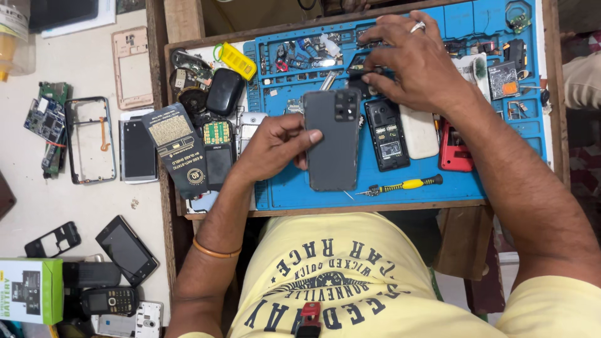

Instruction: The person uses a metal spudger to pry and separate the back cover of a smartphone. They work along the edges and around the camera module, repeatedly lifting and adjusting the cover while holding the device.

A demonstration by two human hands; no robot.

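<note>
Head view: our left hand [272, 147] grips the phone [333, 139]; right hand [416, 62] pinches a small part [362, 73], which could slip among clutter.

Lighting was bright, even and diffuse, with only soft shadows beneath the hands and mild glare on glossy phone screens, while focus held sharp throughout apart from slight wide-angle stretching toward the edges.
</note>
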